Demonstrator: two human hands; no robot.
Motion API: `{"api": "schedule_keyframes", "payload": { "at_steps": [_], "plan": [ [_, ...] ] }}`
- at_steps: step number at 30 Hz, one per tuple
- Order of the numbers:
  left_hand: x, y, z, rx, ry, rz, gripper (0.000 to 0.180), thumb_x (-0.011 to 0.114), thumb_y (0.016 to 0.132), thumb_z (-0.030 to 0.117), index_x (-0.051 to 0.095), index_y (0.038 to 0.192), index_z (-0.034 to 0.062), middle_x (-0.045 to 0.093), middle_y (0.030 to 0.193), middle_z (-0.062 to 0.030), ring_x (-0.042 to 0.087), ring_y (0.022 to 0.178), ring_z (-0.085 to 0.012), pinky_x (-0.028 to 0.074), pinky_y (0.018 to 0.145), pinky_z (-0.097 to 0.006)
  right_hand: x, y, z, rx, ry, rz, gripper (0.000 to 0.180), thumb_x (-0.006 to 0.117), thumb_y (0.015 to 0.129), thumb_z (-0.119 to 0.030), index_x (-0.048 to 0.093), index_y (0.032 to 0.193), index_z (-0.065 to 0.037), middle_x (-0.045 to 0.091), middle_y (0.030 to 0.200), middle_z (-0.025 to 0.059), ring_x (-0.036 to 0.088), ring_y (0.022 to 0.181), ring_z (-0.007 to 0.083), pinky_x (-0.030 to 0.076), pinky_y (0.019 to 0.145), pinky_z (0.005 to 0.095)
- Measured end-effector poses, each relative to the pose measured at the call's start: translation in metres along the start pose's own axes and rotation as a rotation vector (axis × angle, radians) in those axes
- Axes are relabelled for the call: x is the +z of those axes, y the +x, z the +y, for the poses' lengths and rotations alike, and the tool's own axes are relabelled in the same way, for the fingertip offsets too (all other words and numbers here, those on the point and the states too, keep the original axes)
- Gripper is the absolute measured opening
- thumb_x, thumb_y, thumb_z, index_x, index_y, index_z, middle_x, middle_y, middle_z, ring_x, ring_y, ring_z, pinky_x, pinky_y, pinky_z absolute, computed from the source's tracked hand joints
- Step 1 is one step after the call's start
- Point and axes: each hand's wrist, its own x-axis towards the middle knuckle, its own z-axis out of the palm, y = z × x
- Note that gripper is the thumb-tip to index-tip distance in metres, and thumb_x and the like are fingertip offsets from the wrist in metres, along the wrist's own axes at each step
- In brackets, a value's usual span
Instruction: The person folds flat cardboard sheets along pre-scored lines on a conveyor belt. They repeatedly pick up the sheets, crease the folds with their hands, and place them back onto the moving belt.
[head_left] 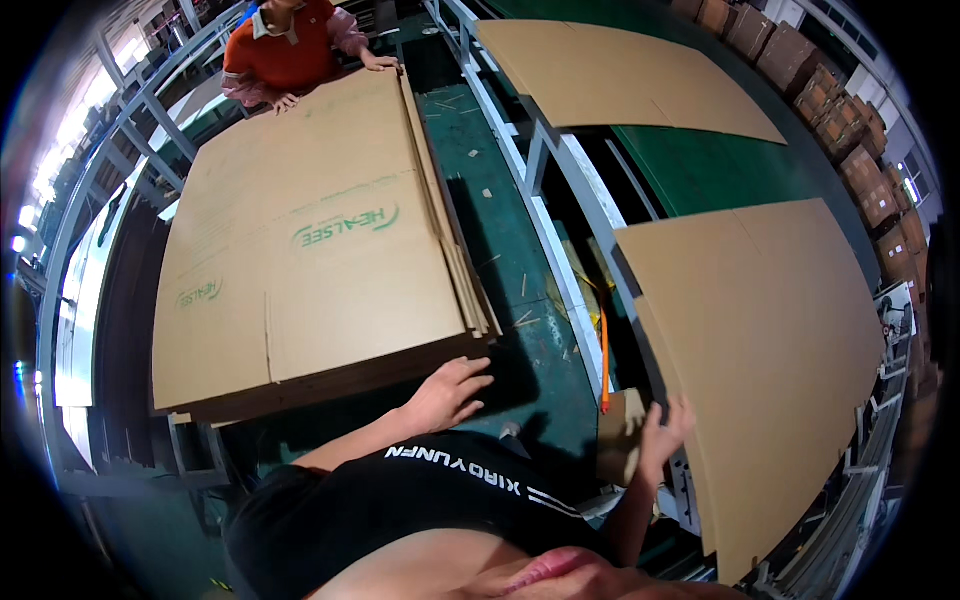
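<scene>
Beside the near right corner of a tall stack of flat cardboard sheets (340, 290), my left hand (450, 393) holds nothing, its fingers spread. The stack's top sheet carries green print. My right hand (668, 430) is at the left edge of a large plain cardboard sheet (770, 340) lying on the right. Its fingers are stretched out and overlap that edge; whether they press on it I cannot tell. Farther off lies a second plain cardboard sheet (620, 75), on a green conveyor belt (700, 175).
At the stack's far end a co-worker in an orange top (290, 50) rests both hands on it. A metal conveyor frame (545, 215) runs beside the green floor (470, 150), where scraps lie. An orange strap (604, 350) hangs from the frame. Brown boxes (790, 55) are piled at far right.
</scene>
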Motion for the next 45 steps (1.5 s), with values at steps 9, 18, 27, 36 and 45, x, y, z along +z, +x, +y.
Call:
{"api": "schedule_keyframes", "payload": {
  "at_steps": [9,18,27,36,45],
  "plan": [
    [0.088,0.07,0.018,-0.117,0.079,-0.23,0.045,0.073,0.074,0.012,0.06,0.116,0.0045,0.05,0.135,-0.0192,0.051,0.119,-0.0368,0.042,0.101,-0.043,-0.097,-0.065,0.345,1.008,-0.802,-0.085,0.038,0.061,0.085,-0.034,0.069,0.1,0.0,0.068,0.096,0.0226,0.063,0.099,0.0372,0.05,0.084,0.0444],
    [0.082,0.033,0.005,-0.138,0.079,-0.437,0.044,0.069,0.076,0.015,0.06,0.117,0.0032,0.055,0.129,-0.017,0.055,0.116,-0.0323,0.045,0.099,-0.04,-0.048,-0.087,0.375,1.335,0.729,0.099,0.043,0.06,0.087,-0.035,0.066,0.107,0.004,0.068,0.107,0.0159,0.064,0.101,0.0302,0.05,0.083,0.0448],
    [0.059,-0.05,-0.044,-0.237,0.022,-0.303,0.038,0.069,0.078,0.013,0.062,0.114,0.0048,0.06,0.12,-0.013,0.059,0.108,-0.0316,0.048,0.094,-0.039,0.036,-0.032,0.416,1.21,1.128,-0.35,0.022,0.058,0.092,-0.025,0.061,0.108,-0.01,0.064,0.09,0.0037,0.061,0.073,0.0207,0.051,0.054,0.0351],
    [0.099,0.081,-0.054,-0.081,-0.525,0.286,0.034,0.064,0.08,0.02,0.058,0.109,0.0027,0.061,0.101,-0.0129,0.059,0.09,-0.0313,0.047,0.086,-0.04,0.017,0.068,-0.288,0.896,2.15,-1.413,0.022,0.066,0.087,-0.019,0.058,0.103,-0.007,0.062,0.087,0.0104,0.061,0.074,0.0222,0.052,0.057,0.0361],
    [0.202,0.209,-0.062,-0.715,-1.813,0.223,0.053,0.068,0.087,0.024,0.049,0.131,0.002,0.061,0.121,-0.0137,0.06,0.109,-0.0261,0.05,0.092,-0.042,-0.103,0.323,-0.132,0.149,2.754,-0.38,0.036,0.052,0.094,-0.027,0.056,0.113,0.003,0.06,0.091,0.0122,0.059,0.08,0.0222,0.056,0.07,0.0394]
  ]
}}
